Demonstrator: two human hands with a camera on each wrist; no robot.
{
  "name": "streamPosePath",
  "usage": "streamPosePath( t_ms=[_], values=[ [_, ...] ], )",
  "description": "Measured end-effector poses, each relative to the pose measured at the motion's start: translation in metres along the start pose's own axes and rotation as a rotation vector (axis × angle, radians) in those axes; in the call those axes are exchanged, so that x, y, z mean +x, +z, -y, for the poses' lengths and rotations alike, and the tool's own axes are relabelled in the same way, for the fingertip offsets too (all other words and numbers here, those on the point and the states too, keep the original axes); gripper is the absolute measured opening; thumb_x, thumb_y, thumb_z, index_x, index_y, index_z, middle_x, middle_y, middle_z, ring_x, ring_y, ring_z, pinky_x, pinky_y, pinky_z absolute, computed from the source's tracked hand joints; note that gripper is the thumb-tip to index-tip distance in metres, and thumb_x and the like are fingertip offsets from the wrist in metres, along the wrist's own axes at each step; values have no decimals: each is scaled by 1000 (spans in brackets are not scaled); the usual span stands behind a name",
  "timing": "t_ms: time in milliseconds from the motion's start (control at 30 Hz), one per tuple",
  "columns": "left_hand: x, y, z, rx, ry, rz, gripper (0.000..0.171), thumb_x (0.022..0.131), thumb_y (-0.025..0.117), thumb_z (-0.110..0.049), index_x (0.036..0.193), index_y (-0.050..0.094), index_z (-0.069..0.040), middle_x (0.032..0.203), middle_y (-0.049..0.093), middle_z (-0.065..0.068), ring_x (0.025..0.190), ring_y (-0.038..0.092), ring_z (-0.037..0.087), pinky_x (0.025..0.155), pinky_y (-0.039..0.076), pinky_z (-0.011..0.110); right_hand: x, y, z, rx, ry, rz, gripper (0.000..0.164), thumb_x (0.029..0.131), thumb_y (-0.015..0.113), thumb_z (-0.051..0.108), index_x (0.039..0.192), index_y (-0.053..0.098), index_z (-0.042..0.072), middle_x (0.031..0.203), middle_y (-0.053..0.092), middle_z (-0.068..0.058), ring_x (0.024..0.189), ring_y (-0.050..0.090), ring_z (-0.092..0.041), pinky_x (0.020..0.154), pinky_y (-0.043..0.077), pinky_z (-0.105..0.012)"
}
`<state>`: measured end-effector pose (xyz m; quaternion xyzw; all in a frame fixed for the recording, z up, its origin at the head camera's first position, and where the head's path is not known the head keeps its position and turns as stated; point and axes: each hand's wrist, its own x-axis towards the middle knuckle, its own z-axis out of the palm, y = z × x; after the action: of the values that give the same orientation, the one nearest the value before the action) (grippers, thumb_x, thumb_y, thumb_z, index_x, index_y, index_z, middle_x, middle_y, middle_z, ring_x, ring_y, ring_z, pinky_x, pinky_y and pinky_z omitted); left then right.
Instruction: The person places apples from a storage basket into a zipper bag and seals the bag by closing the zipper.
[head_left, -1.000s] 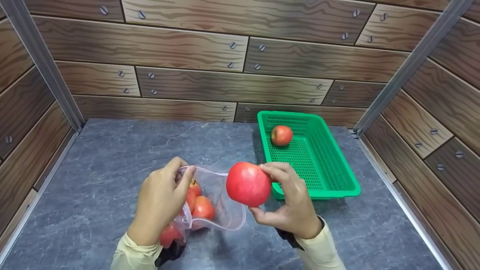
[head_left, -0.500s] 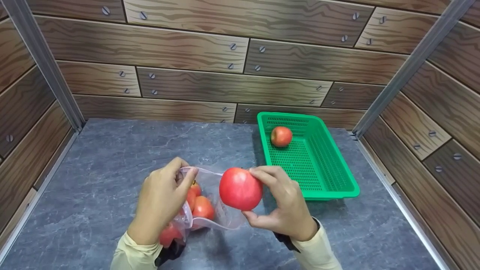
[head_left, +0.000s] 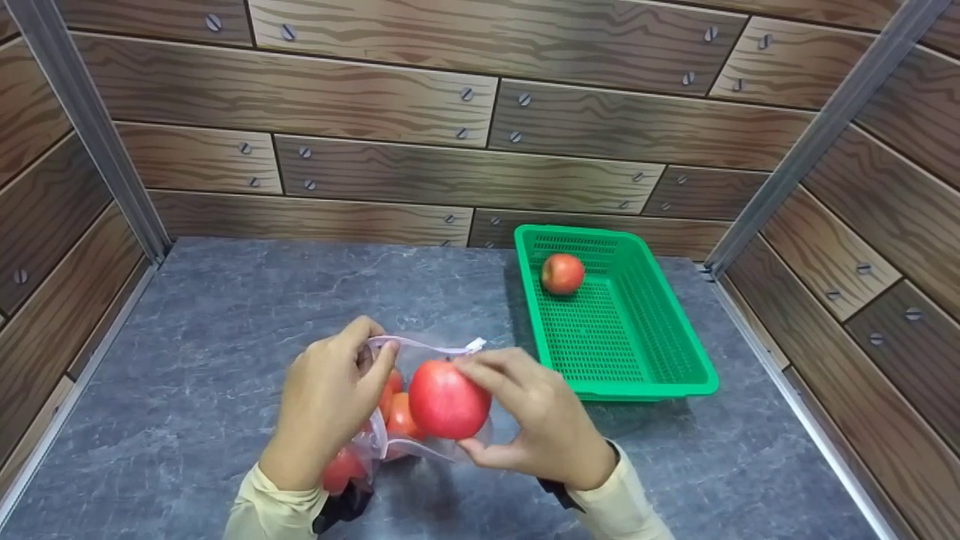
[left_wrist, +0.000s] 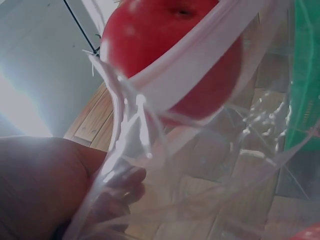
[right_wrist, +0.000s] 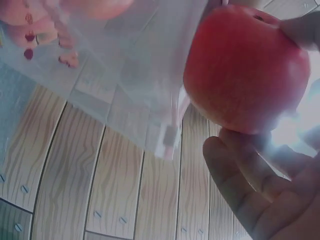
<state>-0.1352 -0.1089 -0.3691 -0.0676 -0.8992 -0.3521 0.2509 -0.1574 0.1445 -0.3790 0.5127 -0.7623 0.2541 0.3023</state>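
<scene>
My left hand [head_left: 330,397] pinches the edge of a clear zip bag [head_left: 431,450] with a pinkish rim, its mouth spread apart. Several red apples [head_left: 403,417] sit inside the bag, partly hidden behind my left hand. Between thumb and fingertips, my right hand [head_left: 536,420] holds a larger red apple [head_left: 450,400] at the bag's mouth. In the left wrist view that apple [left_wrist: 170,55] shows behind the bag's rim. The right wrist view has the apple [right_wrist: 245,70] right beside the bag's edge, near its white slider [right_wrist: 170,135].
A green plastic basket [head_left: 630,390] stands at the right on the grey marbled table [head_left: 247,285], with one apple [head_left: 562,274] in its far left corner. Wood-patterned walls [head_left: 390,97] enclose the table at the back and sides.
My right hand has carried the apple left and slightly down, from beside the bag to over its mouth. The bag's white slider has come into sight. My left hand has barely moved.
</scene>
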Motion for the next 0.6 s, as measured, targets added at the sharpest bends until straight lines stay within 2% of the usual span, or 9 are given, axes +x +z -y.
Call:
streamPosePath(
  t_ms=[267,400,500,600],
  values=[
    [-1,3,-2,-14,45,-5,13,93,76,-18,87,66,-16,59,47,-8,54,41,10,52,36,30,-4,8,3,-150,19,188,72,73,89,40,138,65,20,120,68,0,107,62,-19,92,51,-42],
    [-2,4,-2,-29,45,-16,12,93,77,-18,87,67,-16,59,46,-8,54,40,9,52,36,29,-6,11,3,-207,31,251,70,76,89,44,138,65,23,121,68,1,107,60,-19,90,47,-39],
    [-1,4,-1,-39,27,-34,10,93,77,-18,87,69,-16,59,48,-8,53,39,9,51,34,28,-5,12,3,-215,26,249,65,80,88,30,140,64,23,130,67,1,106,60,-19,87,48,-38],
    [0,3,0,-63,-4,-67,8,93,77,-18,87,72,-16,58,52,-8,52,39,10,50,33,28,-2,9,2,-188,5,172,52,86,78,9,136,68,19,129,68,-1,103,62,-19,82,50,-36]
  ],
)
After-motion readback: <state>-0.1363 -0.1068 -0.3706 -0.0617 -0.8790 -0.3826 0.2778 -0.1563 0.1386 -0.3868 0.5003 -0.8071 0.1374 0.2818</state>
